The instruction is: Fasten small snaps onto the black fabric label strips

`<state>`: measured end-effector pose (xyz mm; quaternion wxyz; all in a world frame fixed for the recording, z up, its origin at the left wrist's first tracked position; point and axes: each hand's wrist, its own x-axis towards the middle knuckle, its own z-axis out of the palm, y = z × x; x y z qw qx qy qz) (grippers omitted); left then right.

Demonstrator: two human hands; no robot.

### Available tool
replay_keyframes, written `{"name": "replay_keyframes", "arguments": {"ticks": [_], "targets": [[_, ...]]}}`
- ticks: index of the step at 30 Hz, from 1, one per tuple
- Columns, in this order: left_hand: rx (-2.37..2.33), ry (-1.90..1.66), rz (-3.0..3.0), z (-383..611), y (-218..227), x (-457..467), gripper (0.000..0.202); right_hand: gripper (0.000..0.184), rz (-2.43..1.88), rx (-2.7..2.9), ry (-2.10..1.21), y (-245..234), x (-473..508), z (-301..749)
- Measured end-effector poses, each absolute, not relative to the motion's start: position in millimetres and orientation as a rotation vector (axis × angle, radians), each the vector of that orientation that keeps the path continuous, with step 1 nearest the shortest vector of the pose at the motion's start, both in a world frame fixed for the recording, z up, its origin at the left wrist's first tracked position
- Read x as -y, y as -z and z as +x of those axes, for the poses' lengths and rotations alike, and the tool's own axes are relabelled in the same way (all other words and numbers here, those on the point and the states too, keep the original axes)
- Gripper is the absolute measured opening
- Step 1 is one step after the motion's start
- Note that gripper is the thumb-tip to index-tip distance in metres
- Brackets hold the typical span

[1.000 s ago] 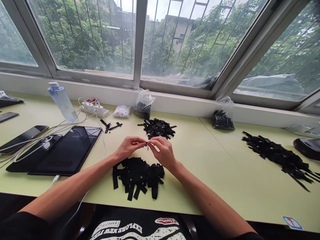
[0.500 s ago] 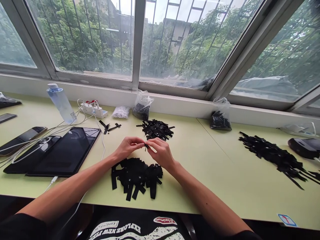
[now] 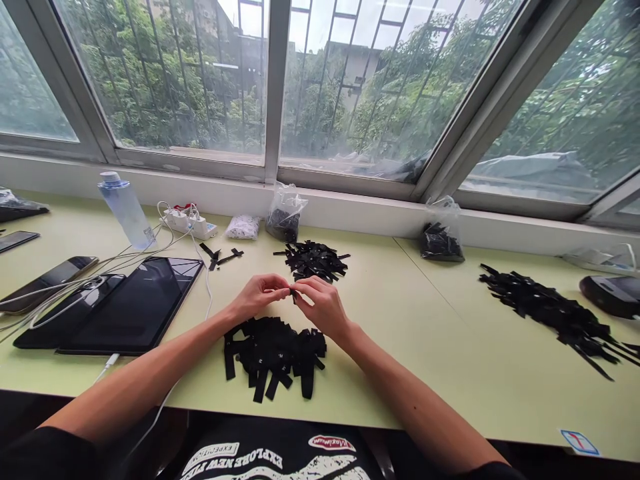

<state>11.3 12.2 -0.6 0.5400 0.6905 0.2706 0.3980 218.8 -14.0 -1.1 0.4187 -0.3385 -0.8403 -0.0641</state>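
Observation:
My left hand (image 3: 260, 295) and my right hand (image 3: 323, 303) meet at the fingertips above the table. Pinched between them is a small black fabric strip (image 3: 293, 294), mostly covered by the fingers. Just below my hands lies a pile of black fabric strips (image 3: 273, 353), some marked with a small white letter M. Beyond my fingers sits a second heap of black strips (image 3: 316, 259). Both hands are closed on the one strip.
Left are a tablet (image 3: 135, 307), phones, cables, a water bottle (image 3: 126, 210) and a power strip (image 3: 190, 221). Along the sill stand bags of black pieces (image 3: 284, 217) (image 3: 441, 241) and a white packet (image 3: 243, 227). More black strips (image 3: 550, 313) lie at right.
Both hands hold nearly the same place, fingertips still together on the strip. The strip's visible end has shifted slightly. The whole view has moved a little.

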Motion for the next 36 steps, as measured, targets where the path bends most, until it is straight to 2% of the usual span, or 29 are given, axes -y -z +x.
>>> {"name": "replay_keyframes", "arguments": {"ticks": [7,21,36], "targets": [[-0.673,-0.985,1.638,12.2,-0.4,-10.6,0.026,0.024,-0.866,2.098,0.173,-0.3,14.3,218.5],[-0.682,-0.985,1.679,10.5,2.3,-13.3,0.028,0.016,-0.887,2.068,0.194,0.9,14.3,217.6],[-0.676,-0.955,1.713,11.2,9.1,-13.9,0.029,0.011,-0.897,2.192,0.434,2.0,14.8,218.8]]}}
